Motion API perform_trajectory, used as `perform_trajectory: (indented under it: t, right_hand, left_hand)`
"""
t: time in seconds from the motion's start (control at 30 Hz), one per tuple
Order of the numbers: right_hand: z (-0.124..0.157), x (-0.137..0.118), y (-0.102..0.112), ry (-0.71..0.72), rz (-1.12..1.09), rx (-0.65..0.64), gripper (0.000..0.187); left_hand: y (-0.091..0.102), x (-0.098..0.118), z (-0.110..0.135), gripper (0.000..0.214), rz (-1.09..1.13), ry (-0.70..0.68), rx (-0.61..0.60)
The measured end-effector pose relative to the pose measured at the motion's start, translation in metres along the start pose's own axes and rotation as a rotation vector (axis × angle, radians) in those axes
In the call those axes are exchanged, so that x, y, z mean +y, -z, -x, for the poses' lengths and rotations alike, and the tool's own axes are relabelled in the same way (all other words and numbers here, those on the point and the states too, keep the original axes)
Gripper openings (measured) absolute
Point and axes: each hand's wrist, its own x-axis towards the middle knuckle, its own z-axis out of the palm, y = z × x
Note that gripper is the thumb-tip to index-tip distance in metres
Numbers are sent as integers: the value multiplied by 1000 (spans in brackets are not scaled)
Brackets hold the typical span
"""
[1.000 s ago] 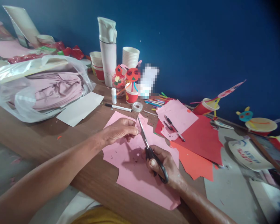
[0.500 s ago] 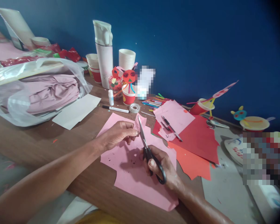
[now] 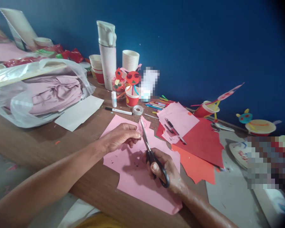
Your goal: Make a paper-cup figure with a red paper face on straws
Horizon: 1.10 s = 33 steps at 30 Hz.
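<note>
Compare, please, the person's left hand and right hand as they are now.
The left hand pinches a small pink paper piece, while the right hand grips black-handled scissors. The left hand shows its back; the right hand curls around the handles. Both are bare, above the large pink sheet.

The right hand (image 3: 165,169) holds black-handled scissors (image 3: 152,157) against pink paper (image 3: 143,124) pinched by the left hand (image 3: 120,136).
</note>
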Motion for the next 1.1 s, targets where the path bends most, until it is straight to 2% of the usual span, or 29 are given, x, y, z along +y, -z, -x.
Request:
perform_trajectory:
  t: [0.2,0.87,1.1]
  right_hand:
    - [0,-1,0,-12,21,-5,45]
    - [0,-3,0,-55,12,30,45]
    - [0,-3,0,-53,14,36,44]
  left_hand:
    - [0,0,-1,9,33,39,-1]
    - [2,-1,-2,8,-11,32,-18]
    - [0,3,0,6,-69,32,24]
